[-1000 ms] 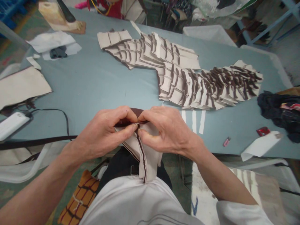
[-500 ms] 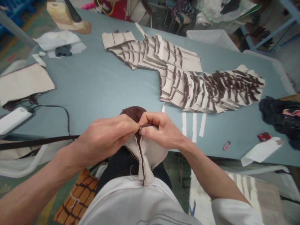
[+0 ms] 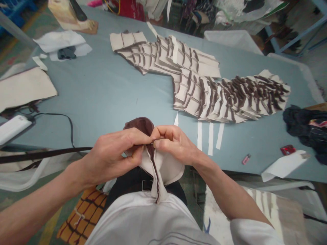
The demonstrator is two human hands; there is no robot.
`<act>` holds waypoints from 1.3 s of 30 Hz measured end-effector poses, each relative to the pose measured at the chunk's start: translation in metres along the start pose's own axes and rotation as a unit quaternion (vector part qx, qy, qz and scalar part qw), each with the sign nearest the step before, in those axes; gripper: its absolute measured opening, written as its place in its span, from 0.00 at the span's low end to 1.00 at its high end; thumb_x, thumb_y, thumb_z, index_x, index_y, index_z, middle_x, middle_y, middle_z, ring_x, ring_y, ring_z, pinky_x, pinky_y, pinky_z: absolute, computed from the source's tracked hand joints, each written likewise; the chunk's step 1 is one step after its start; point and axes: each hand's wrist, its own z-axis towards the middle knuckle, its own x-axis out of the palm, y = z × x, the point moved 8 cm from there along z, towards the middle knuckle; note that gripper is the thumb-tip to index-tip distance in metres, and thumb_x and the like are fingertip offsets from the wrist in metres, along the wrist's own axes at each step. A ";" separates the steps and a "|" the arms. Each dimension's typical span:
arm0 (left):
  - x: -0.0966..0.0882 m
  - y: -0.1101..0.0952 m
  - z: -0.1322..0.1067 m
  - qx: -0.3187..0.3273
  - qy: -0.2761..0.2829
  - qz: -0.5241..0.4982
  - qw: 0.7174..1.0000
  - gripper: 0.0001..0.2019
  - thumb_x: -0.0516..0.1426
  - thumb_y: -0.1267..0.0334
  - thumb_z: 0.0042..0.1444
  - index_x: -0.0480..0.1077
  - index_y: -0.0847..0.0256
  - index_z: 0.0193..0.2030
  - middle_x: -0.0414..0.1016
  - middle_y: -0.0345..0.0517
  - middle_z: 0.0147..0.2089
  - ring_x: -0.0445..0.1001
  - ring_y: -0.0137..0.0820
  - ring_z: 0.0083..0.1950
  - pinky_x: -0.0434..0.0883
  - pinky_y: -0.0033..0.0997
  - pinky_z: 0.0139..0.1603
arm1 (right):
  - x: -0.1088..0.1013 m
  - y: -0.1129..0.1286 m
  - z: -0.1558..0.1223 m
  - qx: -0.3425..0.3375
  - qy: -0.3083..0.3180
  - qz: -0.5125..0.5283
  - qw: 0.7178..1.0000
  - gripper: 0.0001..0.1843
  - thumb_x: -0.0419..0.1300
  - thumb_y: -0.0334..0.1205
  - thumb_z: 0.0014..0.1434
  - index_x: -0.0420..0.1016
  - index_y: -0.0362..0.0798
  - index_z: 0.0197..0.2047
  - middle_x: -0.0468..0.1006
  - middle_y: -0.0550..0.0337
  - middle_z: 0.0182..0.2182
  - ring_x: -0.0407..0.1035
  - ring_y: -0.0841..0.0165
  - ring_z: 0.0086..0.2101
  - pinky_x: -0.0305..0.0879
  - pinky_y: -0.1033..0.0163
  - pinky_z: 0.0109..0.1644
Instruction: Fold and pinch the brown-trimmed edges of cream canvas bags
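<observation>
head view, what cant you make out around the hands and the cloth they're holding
Head view:
The exact spot the left hand and right hand pinch on the brown-edged beige cloth: hidden by the fingers.
The small pink object: too small to identify.
The red garment: cut off by the top edge.
The dark cloth pile: cut off by the right edge.

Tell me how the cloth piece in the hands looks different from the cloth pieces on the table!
The cloth piece is just one, but the cloth pieces are many, overlapping in a long row. The cloth piece is bent and pinched up by the left hand and right hand; the cloth pieces lie on the blue table. Both are cream with dark brown strips.
</observation>
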 end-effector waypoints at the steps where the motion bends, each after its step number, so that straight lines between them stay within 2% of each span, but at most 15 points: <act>1: -0.001 0.003 0.002 -0.039 0.005 -0.016 0.999 0.12 0.55 0.74 0.61 0.73 0.58 0.49 0.85 0.42 0.39 0.81 0.28 0.35 0.76 0.24 0.38 | -0.002 0.006 -0.002 -0.019 -0.009 -0.029 0.999 0.04 0.59 0.39 0.49 0.70 0.48 0.28 0.68 0.69 0.23 0.58 0.74 0.25 0.55 0.67 0.29; 3: 0.000 0.008 0.006 -0.097 0.037 -0.046 0.994 0.11 0.56 0.72 0.59 0.73 0.60 0.48 0.83 0.40 0.38 0.79 0.27 0.33 0.74 0.24 0.36 | -0.005 0.017 -0.007 -0.060 -0.034 -0.097 0.993 0.02 0.57 0.36 0.49 0.69 0.48 0.28 0.68 0.69 0.23 0.59 0.74 0.25 0.55 0.67 0.29; 5: 0.002 0.009 0.010 -0.122 0.084 -0.075 0.986 0.07 0.55 0.68 0.63 0.74 0.60 0.44 0.82 0.39 0.35 0.78 0.27 0.32 0.71 0.24 0.35 | -0.006 0.025 -0.012 -0.098 -0.058 -0.169 0.979 0.01 0.56 0.34 0.49 0.69 0.49 0.28 0.68 0.69 0.23 0.59 0.74 0.25 0.55 0.67 0.29; 10: 0.010 0.007 0.011 -0.103 0.167 -0.079 0.977 0.16 0.48 0.61 0.75 0.75 0.61 0.40 0.79 0.40 0.34 0.76 0.29 0.32 0.68 0.28 0.35 | -0.002 0.037 -0.021 -0.178 -0.099 -0.295 0.934 0.03 0.55 0.32 0.52 0.68 0.49 0.29 0.70 0.69 0.23 0.61 0.75 0.24 0.56 0.66 0.30; 13: 0.012 0.005 0.009 -0.071 0.168 -0.039 0.982 0.15 0.47 0.63 0.74 0.74 0.62 0.41 0.80 0.44 0.36 0.78 0.33 0.35 0.68 0.30 0.37 | 0.000 0.040 -0.023 -0.203 -0.111 -0.327 0.916 0.04 0.55 0.32 0.53 0.68 0.49 0.29 0.70 0.68 0.23 0.61 0.74 0.23 0.56 0.66 0.30; 15: 0.011 0.003 0.009 -0.059 0.148 -0.018 0.987 0.14 0.48 0.65 0.72 0.73 0.61 0.39 0.78 0.44 0.33 0.77 0.33 0.33 0.67 0.31 0.35 | 0.000 0.040 -0.022 -0.199 -0.112 -0.317 0.921 0.04 0.54 0.32 0.53 0.68 0.50 0.29 0.70 0.68 0.23 0.61 0.74 0.23 0.56 0.66 0.30; 19: 0.010 0.004 0.013 -0.099 0.107 -0.110 0.983 0.10 0.52 0.67 0.67 0.68 0.58 0.33 0.68 0.34 0.25 0.65 0.25 0.24 0.62 0.27 0.27 | 0.002 0.038 -0.019 -0.194 -0.089 -0.251 0.944 0.04 0.55 0.33 0.53 0.67 0.50 0.29 0.71 0.69 0.23 0.59 0.75 0.22 0.58 0.68 0.29; 22: 0.015 0.016 0.009 -0.189 0.080 -0.223 0.953 0.11 0.55 0.66 0.63 0.65 0.58 0.28 0.62 0.31 0.23 0.59 0.23 0.22 0.59 0.24 0.23 | 0.006 0.037 -0.018 -0.197 -0.082 -0.236 0.948 0.04 0.56 0.33 0.54 0.68 0.50 0.29 0.71 0.69 0.23 0.58 0.75 0.22 0.58 0.68 0.29; 25: 0.028 0.031 -0.003 -0.276 0.068 -0.343 0.895 0.15 0.60 0.57 0.61 0.63 0.58 0.26 0.59 0.31 0.21 0.55 0.22 0.20 0.54 0.23 0.18 | 0.009 0.040 -0.018 -0.215 -0.106 -0.258 0.936 0.04 0.55 0.33 0.53 0.68 0.50 0.28 0.71 0.68 0.23 0.60 0.75 0.23 0.59 0.67 0.30; 27: 0.036 0.038 -0.008 -0.298 0.067 -0.402 0.863 0.19 0.63 0.52 0.60 0.62 0.57 0.26 0.57 0.30 0.20 0.52 0.21 0.19 0.52 0.22 0.17 | 0.010 0.039 -0.017 -0.212 -0.119 -0.256 0.936 0.03 0.55 0.33 0.52 0.69 0.50 0.28 0.71 0.68 0.23 0.60 0.74 0.23 0.58 0.67 0.30; 29: 0.038 0.044 -0.009 -0.299 0.065 -0.423 0.853 0.21 0.65 0.50 0.58 0.61 0.57 0.25 0.57 0.30 0.20 0.53 0.21 0.20 0.51 0.22 0.18 | 0.010 0.036 -0.014 -0.193 -0.121 -0.238 0.944 0.03 0.55 0.34 0.52 0.70 0.49 0.29 0.71 0.68 0.22 0.61 0.74 0.22 0.58 0.68 0.28; 31: 0.035 0.047 -0.006 -0.282 0.058 -0.416 0.862 0.20 0.66 0.53 0.58 0.62 0.58 0.25 0.58 0.31 0.21 0.54 0.22 0.21 0.53 0.22 0.19 | 0.011 0.033 -0.011 -0.183 -0.120 -0.224 0.950 0.04 0.55 0.33 0.52 0.71 0.49 0.29 0.72 0.67 0.23 0.61 0.75 0.22 0.57 0.68 0.27; 34: 0.024 0.047 0.002 -0.237 0.062 -0.351 0.904 0.15 0.62 0.59 0.58 0.64 0.58 0.25 0.60 0.32 0.22 0.57 0.23 0.23 0.55 0.23 0.21 | 0.011 0.034 -0.011 -0.187 -0.123 -0.233 0.947 0.04 0.56 0.33 0.53 0.72 0.48 0.30 0.75 0.66 0.24 0.64 0.74 0.23 0.59 0.68 0.28; 37: 0.014 0.039 0.007 -0.186 0.094 -0.238 0.949 0.11 0.58 0.63 0.59 0.65 0.58 0.26 0.63 0.32 0.23 0.59 0.24 0.24 0.56 0.24 0.23 | 0.011 0.039 -0.015 -0.197 -0.121 -0.287 0.929 0.05 0.57 0.34 0.55 0.74 0.49 0.31 0.78 0.65 0.25 0.68 0.73 0.25 0.62 0.67 0.31; 39: 0.009 0.031 0.009 -0.154 0.118 -0.164 0.967 0.10 0.55 0.64 0.61 0.66 0.58 0.28 0.65 0.33 0.23 0.61 0.24 0.25 0.57 0.24 0.26 | 0.012 0.045 -0.019 -0.213 -0.122 -0.326 0.913 0.05 0.57 0.33 0.56 0.74 0.49 0.31 0.78 0.64 0.25 0.68 0.72 0.25 0.62 0.66 0.32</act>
